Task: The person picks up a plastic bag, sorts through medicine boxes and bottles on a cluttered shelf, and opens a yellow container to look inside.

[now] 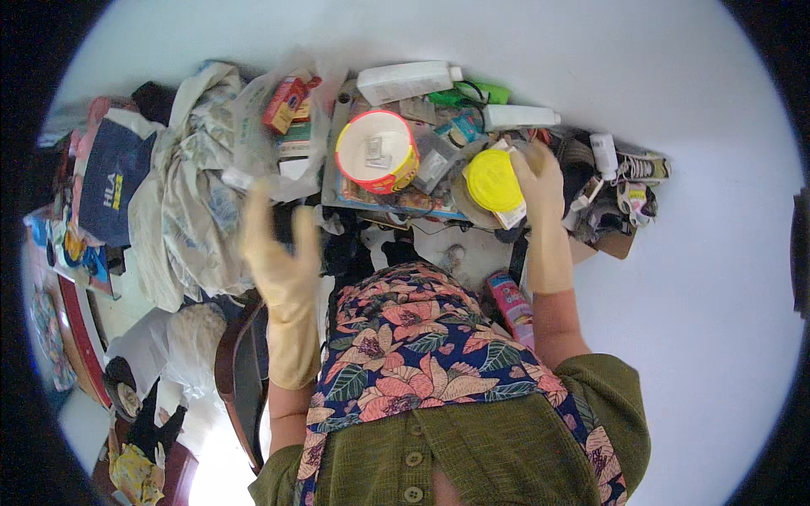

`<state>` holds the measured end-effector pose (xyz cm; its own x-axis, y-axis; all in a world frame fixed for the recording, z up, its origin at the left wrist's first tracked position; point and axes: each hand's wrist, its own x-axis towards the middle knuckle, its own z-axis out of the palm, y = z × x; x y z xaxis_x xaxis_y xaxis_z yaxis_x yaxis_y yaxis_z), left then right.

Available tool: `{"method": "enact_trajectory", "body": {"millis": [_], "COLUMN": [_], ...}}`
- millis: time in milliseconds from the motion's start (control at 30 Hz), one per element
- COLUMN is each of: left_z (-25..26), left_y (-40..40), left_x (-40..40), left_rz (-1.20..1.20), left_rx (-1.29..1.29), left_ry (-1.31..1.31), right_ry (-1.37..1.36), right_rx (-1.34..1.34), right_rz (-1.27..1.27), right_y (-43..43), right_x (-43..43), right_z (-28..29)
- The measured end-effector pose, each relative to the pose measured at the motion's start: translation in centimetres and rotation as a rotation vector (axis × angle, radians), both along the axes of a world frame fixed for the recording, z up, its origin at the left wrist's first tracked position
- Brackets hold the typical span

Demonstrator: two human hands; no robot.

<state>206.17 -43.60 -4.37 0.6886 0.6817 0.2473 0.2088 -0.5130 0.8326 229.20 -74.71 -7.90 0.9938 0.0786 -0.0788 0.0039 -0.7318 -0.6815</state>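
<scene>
Both of my hands wear pale, cream-coloured rubber gloves. My left hand (278, 243), blurred, hangs in front of a clear plastic bag with thumb and fingers apart and nothing between them. At the right of the cluttered tabletop, my right hand (539, 186) is against the right edge of a round yellow lid (495, 180); whether it grips anything there is unclear. Under that lid lies a white printed packet (511, 217). A red-and-yellow paper tub (380, 180) stands left of the lid, with small silvery packets (378, 154) inside.
White plastic bottles (408, 82) lie along the wall. The clear bag (253, 136) holds small boxes (288, 104). Crumpled patterned cloth (190, 209) is piled at left, near a chair (237, 360). Shoes (642, 167) sit far right. A pink package (511, 307) stands below.
</scene>
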Motion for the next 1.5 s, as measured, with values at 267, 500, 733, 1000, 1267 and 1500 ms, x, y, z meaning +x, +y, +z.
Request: {"method": "enact_trajectory", "body": {"millis": [267, 500, 733, 1000, 1267, 1500], "left_z": [-9.1, -8.2, -13.0, -6.7, -9.1, -6.8], "left_y": [-4.9, -8.0, -11.8, -11.6, -10.0, -10.9], "left_x": [8.2, 9.3, 11.4, 9.5, 6.8, 7.9], "left_rz": [-0.450, -0.702, -0.701, -0.710, -0.126, -0.064], "left_rx": [0.451, 0.698, 0.406, 0.628, -0.445, -1.187], "left_ry": [0.470, 0.600, 1.015, 0.466, 0.259, 0.099], "right_ry": [-0.091, -0.176, -0.029, 0.202, -0.272, -0.829], "right_rx": [-0.383, -0.522, -0.722, -0.489, 0.230, -0.077], "right_rz": [0.076, -0.063, 0.062, -0.075, -0.099, 0.727], "right_y": [-8.8, -8.7, -4.5, -5.8, -3.1, 5.5], "right_x": [-8.5, -4.6, -1.0, 1.9, -0.3, -6.3], "right_z": [-6.0, -7.2, -7.9, -10.0, -1.3, -3.5]}}
